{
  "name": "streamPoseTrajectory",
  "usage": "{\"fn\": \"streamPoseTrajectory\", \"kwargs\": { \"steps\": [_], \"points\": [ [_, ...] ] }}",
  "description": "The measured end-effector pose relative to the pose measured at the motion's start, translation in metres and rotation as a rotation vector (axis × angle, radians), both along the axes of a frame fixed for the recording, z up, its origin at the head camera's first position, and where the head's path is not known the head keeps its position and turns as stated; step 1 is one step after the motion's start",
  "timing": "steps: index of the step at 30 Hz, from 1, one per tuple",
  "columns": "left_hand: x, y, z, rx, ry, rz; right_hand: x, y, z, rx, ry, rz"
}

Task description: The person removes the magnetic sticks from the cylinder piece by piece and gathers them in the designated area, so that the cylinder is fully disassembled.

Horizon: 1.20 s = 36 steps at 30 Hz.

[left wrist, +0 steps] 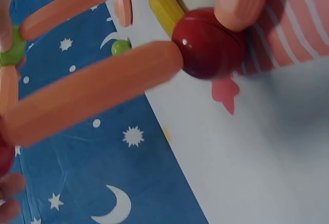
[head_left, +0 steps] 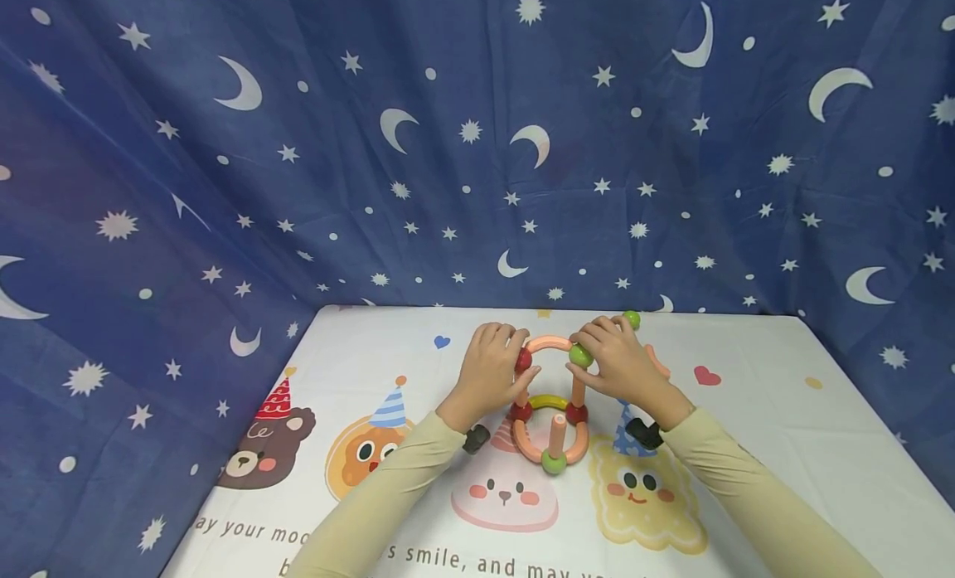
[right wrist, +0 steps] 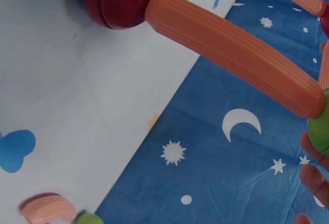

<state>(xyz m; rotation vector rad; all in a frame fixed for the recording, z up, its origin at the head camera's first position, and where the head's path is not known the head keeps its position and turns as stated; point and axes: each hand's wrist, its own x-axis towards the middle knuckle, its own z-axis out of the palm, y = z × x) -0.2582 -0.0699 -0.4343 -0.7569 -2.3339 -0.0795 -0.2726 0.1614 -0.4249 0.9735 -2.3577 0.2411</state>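
An upright frame of ball-and-stick toy pieces stands on the cloth between my hands. My left hand [head_left: 488, 366] grips the red ball [head_left: 523, 360] at its top left corner. With fingers and thumb, my right hand [head_left: 615, 362] holds the green ball [head_left: 581, 356] at the top right. A curved orange stick [head_left: 548, 343] bridges these two balls. Below them, orange sticks [right wrist: 236, 54] run down to two lower red balls [left wrist: 208, 44], joined by a yellow curved stick [head_left: 548, 401]. Curved orange pieces meet at a front green ball [head_left: 554, 462], which carries an upright orange stick [head_left: 558, 433].
A loose green ball [head_left: 632, 319] and a curved orange piece [head_left: 656, 361] lie beyond my right hand. The white cloth [head_left: 776, 478] has printed cartoon figures. A blue star-patterned curtain [head_left: 462, 163] rises at the table's back and sides.
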Motion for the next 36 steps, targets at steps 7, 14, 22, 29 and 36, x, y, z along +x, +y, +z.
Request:
{"fn": "streamPoseTrajectory", "kwargs": {
  "steps": [7,14,22,29,36],
  "points": [
    [-0.004,0.014,-0.005,-0.025,0.026,0.11,-0.001,0.003,-0.004,-0.007,0.027,0.026],
    [-0.004,0.02,-0.01,0.04,0.019,0.154,0.003,0.013,-0.004,-0.029,0.027,0.055],
    [-0.006,0.022,-0.014,0.095,0.005,0.149,0.002,0.017,-0.007,-0.034,0.063,0.102],
    [-0.005,0.021,-0.014,0.118,-0.005,0.138,0.001,0.016,-0.01,-0.069,0.102,0.145],
    [-0.003,0.021,-0.014,0.124,0.018,0.132,0.0,0.014,-0.012,-0.087,0.14,0.173]
  ]
}}
